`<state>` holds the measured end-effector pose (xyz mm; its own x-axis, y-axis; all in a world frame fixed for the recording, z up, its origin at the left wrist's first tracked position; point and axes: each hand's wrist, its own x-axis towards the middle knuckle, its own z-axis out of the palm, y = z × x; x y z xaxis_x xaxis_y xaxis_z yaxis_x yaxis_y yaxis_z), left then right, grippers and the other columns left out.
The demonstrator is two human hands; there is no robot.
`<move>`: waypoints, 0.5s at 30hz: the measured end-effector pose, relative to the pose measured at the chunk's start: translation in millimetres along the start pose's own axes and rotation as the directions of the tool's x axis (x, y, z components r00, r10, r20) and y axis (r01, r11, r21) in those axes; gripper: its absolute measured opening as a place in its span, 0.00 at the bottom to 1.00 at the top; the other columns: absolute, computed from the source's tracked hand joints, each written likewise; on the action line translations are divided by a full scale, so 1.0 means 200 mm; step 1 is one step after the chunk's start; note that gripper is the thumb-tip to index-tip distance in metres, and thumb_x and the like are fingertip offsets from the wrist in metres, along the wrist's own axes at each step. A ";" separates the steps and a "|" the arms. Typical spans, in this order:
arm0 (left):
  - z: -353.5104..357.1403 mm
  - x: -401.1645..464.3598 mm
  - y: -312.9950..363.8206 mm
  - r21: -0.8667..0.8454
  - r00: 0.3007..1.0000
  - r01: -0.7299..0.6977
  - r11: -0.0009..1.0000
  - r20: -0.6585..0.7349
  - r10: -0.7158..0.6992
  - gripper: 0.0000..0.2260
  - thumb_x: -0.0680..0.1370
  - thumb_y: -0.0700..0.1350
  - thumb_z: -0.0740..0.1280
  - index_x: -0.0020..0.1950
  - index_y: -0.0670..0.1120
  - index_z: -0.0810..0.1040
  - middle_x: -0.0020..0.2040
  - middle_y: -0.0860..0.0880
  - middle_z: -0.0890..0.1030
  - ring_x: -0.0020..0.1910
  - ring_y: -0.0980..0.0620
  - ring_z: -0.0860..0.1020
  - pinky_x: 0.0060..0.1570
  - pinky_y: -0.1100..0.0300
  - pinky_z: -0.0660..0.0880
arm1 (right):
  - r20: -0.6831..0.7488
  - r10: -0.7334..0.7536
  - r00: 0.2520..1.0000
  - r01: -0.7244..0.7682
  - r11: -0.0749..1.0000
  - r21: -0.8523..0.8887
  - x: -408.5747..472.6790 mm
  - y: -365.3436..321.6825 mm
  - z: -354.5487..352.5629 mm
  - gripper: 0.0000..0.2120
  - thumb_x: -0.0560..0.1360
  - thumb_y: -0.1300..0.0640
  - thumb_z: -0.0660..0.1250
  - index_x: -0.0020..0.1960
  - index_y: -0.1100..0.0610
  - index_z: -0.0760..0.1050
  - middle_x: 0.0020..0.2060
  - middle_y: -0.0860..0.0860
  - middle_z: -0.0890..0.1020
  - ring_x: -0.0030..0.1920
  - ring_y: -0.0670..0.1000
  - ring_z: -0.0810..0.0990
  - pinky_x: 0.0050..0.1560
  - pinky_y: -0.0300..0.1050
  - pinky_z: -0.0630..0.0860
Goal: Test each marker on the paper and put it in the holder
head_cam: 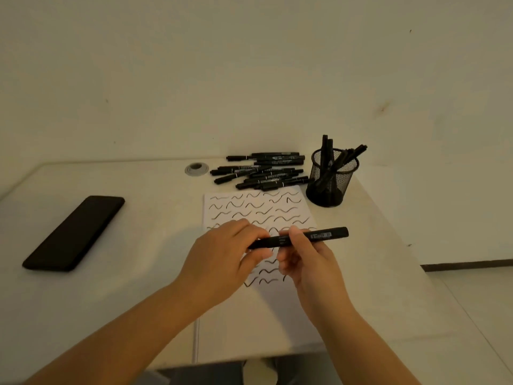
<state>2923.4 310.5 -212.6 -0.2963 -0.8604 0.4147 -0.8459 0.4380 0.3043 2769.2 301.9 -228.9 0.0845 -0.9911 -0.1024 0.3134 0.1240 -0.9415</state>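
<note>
A black marker (302, 238) lies level above the paper (249, 207), held at both ends of its middle. The left hand (222, 259) has its fingers curled round the marker's left end, and the right hand (308, 262) pinches the barrel just right of that, with the labelled end sticking out to the right. The paper sits on the desk (138, 273) and carries rows of black wavy strokes. Behind it lies a pile of markers (261, 170), and just right of the pile stands a black mesh holder (330, 179) with several markers upright in it. A black phone (75, 232) lies well to the left.
</note>
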 end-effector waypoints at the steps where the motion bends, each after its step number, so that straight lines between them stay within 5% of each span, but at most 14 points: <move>1: 0.01 -0.02 0.02 0.007 1.000 0.000 1.000 -0.024 0.000 0.16 0.76 0.55 0.55 0.50 0.50 0.78 0.39 0.56 0.77 0.35 0.57 0.74 0.31 0.64 0.71 | -0.005 0.012 1.000 -0.012 1.000 0.023 -0.02 0.02 -0.01 0.11 0.76 0.53 0.62 0.44 0.59 0.78 0.26 0.51 0.78 0.28 0.47 0.74 0.31 0.39 0.72; 7: 0.05 -0.13 0.12 0.136 0.999 0.010 0.991 -0.037 -0.005 0.16 0.76 0.55 0.56 0.43 0.48 0.80 0.32 0.54 0.79 0.26 0.54 0.74 0.22 0.63 0.66 | -0.067 0.045 0.997 -0.046 0.999 -0.008 -0.09 0.07 -0.05 0.12 0.77 0.52 0.60 0.39 0.56 0.76 0.22 0.48 0.74 0.25 0.44 0.71 0.28 0.37 0.69; 11: 0.08 -0.15 0.14 0.018 0.991 0.117 0.993 0.067 -0.118 0.18 0.77 0.58 0.50 0.48 0.51 0.75 0.35 0.56 0.74 0.31 0.55 0.70 0.29 0.65 0.61 | -0.034 -0.001 0.999 -0.003 0.994 -0.105 -0.11 0.07 -0.09 0.13 0.77 0.52 0.60 0.38 0.56 0.77 0.22 0.47 0.73 0.24 0.44 0.70 0.27 0.36 0.68; 15: 0.08 -0.15 0.16 -0.177 0.978 0.171 0.969 0.148 -0.145 0.09 0.78 0.54 0.55 0.40 0.55 0.70 0.29 0.56 0.70 0.29 0.57 0.68 0.29 0.66 0.60 | 0.002 -0.043 0.999 0.043 0.991 -0.127 -0.12 0.06 -0.13 0.15 0.76 0.53 0.61 0.34 0.53 0.79 0.22 0.47 0.73 0.25 0.44 0.69 0.28 0.36 0.69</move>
<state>2897.8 345.8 -229.4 -0.2326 -0.9439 0.2346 -0.7918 0.3238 0.5179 2747.4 325.2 -246.6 0.0730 -0.9954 -0.0613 0.1937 0.0745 -0.9782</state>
